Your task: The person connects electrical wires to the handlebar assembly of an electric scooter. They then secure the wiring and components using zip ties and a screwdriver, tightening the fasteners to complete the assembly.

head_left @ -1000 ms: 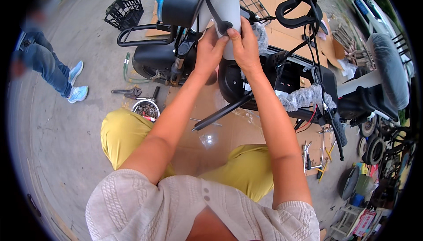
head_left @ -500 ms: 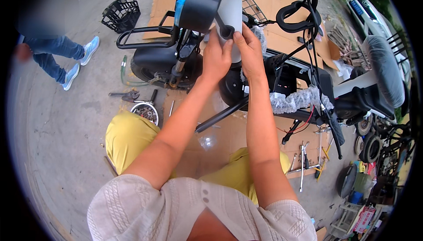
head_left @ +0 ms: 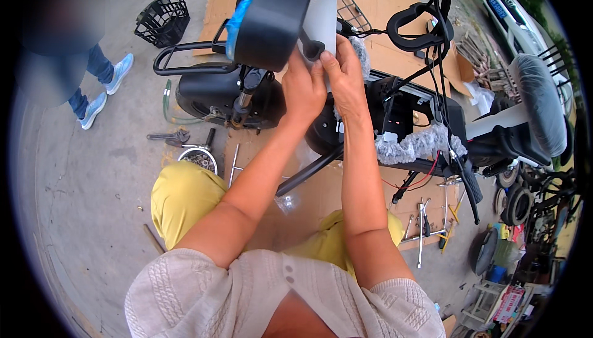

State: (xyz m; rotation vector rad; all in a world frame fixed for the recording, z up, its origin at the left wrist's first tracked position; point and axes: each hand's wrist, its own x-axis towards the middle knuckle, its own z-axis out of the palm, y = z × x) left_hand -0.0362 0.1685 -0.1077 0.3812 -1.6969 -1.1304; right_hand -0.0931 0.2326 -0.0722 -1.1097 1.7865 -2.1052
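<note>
Both my hands are on the white frame tube [head_left: 323, 13] of a black electric bike. My left hand [head_left: 304, 89] curls round its left side, and my right hand [head_left: 348, 88] closes round the right side. The thumb tips nearly meet just below a black rubber grommet [head_left: 314, 49] on the tube's face, with a black cable [head_left: 304, 34] running up from it. Behind the tube most fingertips are hidden. A black rounded box [head_left: 272, 21] edged with blue film hangs just above my left hand.
Left stand the bike's wheel [head_left: 204, 94], a bowl of small hardware [head_left: 199, 157], an adjustable wrench [head_left: 170, 136] and a black basket [head_left: 162, 20]. Wrenches [head_left: 421, 233] lie on cardboard at right, near a second bike's plastic-wrapped seat [head_left: 537, 104]. A person's blue shoes [head_left: 117, 73] show left.
The black box has swung a little left and nearer. My hands stay on the tube, thumbs now closer together under the grommet. The view has shifted slightly.
</note>
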